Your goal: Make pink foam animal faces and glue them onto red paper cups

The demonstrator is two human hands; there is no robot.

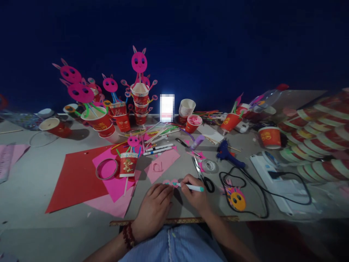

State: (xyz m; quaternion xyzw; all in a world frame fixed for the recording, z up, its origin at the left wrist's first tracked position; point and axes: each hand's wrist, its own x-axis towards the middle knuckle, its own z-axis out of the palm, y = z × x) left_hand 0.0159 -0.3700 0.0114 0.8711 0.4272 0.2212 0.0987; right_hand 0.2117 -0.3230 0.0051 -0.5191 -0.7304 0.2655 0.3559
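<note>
My right hand (195,191) is closed around a white marker with a green end (195,187). The marker's tip rests at a small pink paper cutout (174,182) with rounded shapes and greenish marks. My left hand (156,203) lies flat on the table, fingers close together, its fingertips at the cutout's left side. Part of the cutout is hidden under those fingers. Just beyond it is a pink paper sheet (163,165) with drawn outlines. Scissors with black handles (203,176) lie to the right of my right hand, near a tape roll (209,166).
Red paper cups with pink rabbit faces (139,62) stand at the back left. A red sheet (73,178) and a brown tape ring (107,169) lie left. On the right are a blue glue gun (227,154), black cord, power strip (272,185) and stacked cups (321,145).
</note>
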